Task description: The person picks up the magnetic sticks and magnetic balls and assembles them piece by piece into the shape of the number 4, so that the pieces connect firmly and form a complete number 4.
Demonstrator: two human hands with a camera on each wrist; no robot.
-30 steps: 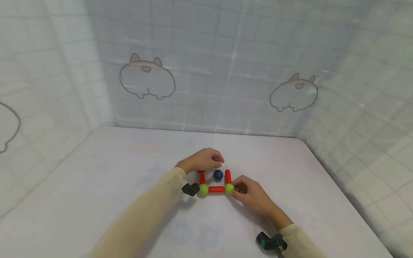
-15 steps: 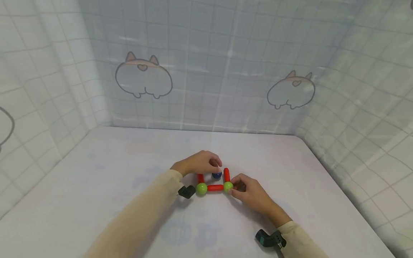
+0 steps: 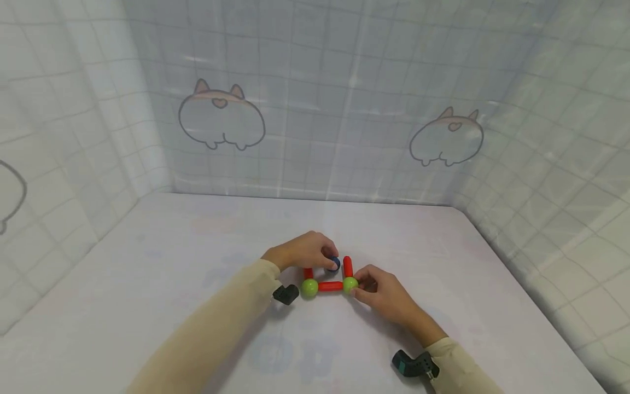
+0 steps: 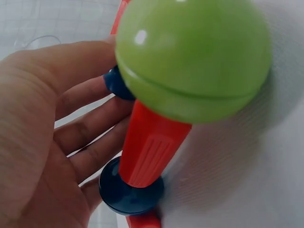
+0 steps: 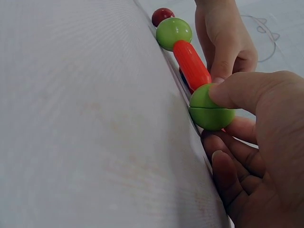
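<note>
Head view, lower centre: blue ball (image 3: 337, 262), pinched in left hand (image 3: 311, 250); rightmost green ball (image 3: 350, 284), pinched in right hand (image 3: 386, 295). Apparent step: positioning the blue ball. Next move probably calls for aligning it with the neighbouring red rod (image 3: 348, 267).

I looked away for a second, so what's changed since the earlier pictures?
The left hand came down to the blue ball, which it wasn't touching a second ago, and now pinches it between thumb and fingers. The right hand still holds a green ball, and the red sticks look unmoved.
</note>
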